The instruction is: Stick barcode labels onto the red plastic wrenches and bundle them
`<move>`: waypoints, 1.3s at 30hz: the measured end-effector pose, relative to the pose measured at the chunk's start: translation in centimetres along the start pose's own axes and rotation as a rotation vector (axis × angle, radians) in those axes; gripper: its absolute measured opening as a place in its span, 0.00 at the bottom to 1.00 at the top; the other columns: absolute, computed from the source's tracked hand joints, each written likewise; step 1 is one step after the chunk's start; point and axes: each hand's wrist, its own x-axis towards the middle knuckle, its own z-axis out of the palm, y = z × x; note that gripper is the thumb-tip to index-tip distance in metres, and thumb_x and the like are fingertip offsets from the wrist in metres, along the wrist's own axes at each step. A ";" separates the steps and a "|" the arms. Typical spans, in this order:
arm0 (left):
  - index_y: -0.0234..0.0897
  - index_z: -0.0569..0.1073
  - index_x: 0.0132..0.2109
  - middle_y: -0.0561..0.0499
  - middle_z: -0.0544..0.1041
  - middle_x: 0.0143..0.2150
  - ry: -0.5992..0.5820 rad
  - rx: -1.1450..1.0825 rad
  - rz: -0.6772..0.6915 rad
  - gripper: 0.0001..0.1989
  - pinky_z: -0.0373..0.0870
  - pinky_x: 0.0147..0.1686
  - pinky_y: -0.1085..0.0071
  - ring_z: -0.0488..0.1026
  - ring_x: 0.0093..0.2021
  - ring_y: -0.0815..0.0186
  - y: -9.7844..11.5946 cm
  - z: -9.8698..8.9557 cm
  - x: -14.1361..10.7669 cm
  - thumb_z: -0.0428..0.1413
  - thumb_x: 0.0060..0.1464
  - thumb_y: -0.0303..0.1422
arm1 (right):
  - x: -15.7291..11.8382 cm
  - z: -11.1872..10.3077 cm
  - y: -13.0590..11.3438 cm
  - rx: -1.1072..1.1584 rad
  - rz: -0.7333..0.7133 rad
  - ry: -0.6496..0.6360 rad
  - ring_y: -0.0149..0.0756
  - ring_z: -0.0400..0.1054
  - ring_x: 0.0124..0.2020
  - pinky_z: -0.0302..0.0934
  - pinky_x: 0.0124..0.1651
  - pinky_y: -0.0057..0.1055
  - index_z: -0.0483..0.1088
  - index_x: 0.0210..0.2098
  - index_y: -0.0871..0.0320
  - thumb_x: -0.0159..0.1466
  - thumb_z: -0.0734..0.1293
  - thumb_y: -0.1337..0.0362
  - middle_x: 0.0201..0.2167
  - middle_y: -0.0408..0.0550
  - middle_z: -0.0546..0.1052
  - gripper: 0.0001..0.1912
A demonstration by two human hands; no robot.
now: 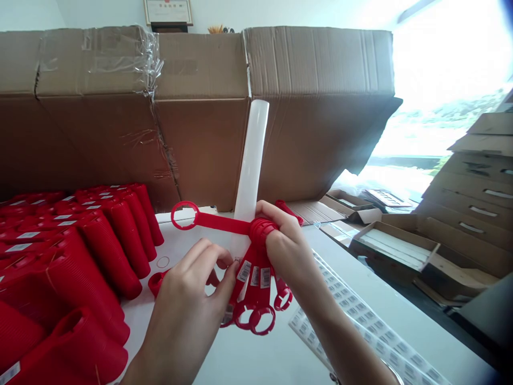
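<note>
My right hand (pixel 286 238) is closed around the stacked ends of several red plastic ring-ended strips (pixel 256 278). These fan downward, with white barcode labels on them and open rings at their lower ends. One red strip (pixel 222 222) points left and ends in a round ring. Behind the bunch a white tube (pixel 252 155) rises at a slight tilt; whether the strips touch it, I cannot tell. Thumb and forefinger of my left hand (pixel 192 299) pinch together at the edge of the nearest labelled strip. What lies between those fingertips is too small to make out.
Bundled red stacks (pixel 88 256) with labels crowd the left of the white table (pixel 360 289). Barcode label sheets (pixel 352 315) lie at right. Large cardboard boxes (pixel 200 133) stand behind, and an open carton (pixel 395 246) is beyond the table's right edge. A rubber band (pixel 162 262) lies near the stacks.
</note>
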 end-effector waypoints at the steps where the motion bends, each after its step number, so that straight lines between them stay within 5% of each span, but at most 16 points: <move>1: 0.43 0.70 0.33 0.55 0.73 0.34 0.001 -0.020 0.010 0.11 0.70 0.27 0.75 0.75 0.31 0.67 0.0 0.0 0.0 0.54 0.66 0.36 | 0.1 0.0 0.1 -0.015 -0.005 0.003 0.32 0.60 0.24 0.53 0.22 0.25 0.65 0.28 0.54 0.58 0.58 0.71 0.24 0.41 0.69 0.07; 8: 0.43 0.72 0.31 0.57 0.72 0.27 0.089 -0.210 -0.068 0.10 0.71 0.33 0.76 0.71 0.30 0.68 1.3 -1.6 -0.6 0.58 0.61 0.37 | 0.5 -0.4 0.5 -0.093 -0.005 -0.001 0.33 0.64 0.26 0.54 0.21 0.24 0.64 0.29 0.53 0.59 0.57 0.73 0.24 0.40 0.69 0.09; 13: 0.44 0.72 0.38 0.61 0.68 0.19 0.002 -0.442 -0.301 0.16 0.66 0.20 0.80 0.66 0.19 0.73 0.7 -3.7 -0.1 0.60 0.59 0.50 | 0.5 -0.5 0.5 -0.090 0.068 -0.071 0.34 0.66 0.26 0.57 0.21 0.24 0.66 0.30 0.53 0.62 0.59 0.71 0.26 0.41 0.73 0.08; 21: 0.42 0.69 0.41 0.63 0.65 0.14 -0.006 -0.589 -0.450 0.17 0.50 0.10 0.84 0.57 0.11 0.75 0.4 -4.0 0.5 0.59 0.60 0.50 | -0.9 0.1 -0.5 -0.035 0.105 -0.133 0.38 0.73 0.28 0.62 0.21 0.26 0.70 0.34 0.53 0.63 0.59 0.71 0.29 0.44 0.76 0.10; 26: 0.41 0.71 0.39 0.62 0.64 0.12 0.071 -0.575 -0.456 0.13 0.49 0.11 0.84 0.55 0.12 0.75 1.5 -3.7 0.4 0.60 0.60 0.46 | -1.5 0.3 -1.0 -0.011 0.106 -0.133 0.34 0.68 0.23 0.64 0.21 0.26 0.70 0.32 0.53 0.64 0.59 0.71 0.27 0.44 0.76 0.10; 31: 0.40 0.71 0.39 0.62 0.64 0.12 0.028 -0.578 -0.443 0.12 0.50 0.12 0.83 0.56 0.13 0.75 1.7 -3.7 0.4 0.59 0.60 0.44 | -1.7 0.2 -1.1 -0.028 0.090 -0.123 0.33 0.66 0.22 0.64 0.21 0.25 0.68 0.28 0.53 0.64 0.58 0.72 0.23 0.42 0.73 0.12; 39: 0.40 0.72 0.39 0.61 0.64 0.12 0.057 -0.560 -0.419 0.14 0.52 0.13 0.81 0.56 0.14 0.73 1.6 -3.4 0.4 0.60 0.59 0.46 | -1.7 0.1 -1.2 0.047 0.119 -0.146 0.37 0.75 0.27 0.69 0.21 0.27 0.75 0.40 0.53 0.65 0.59 0.72 0.35 0.46 0.81 0.14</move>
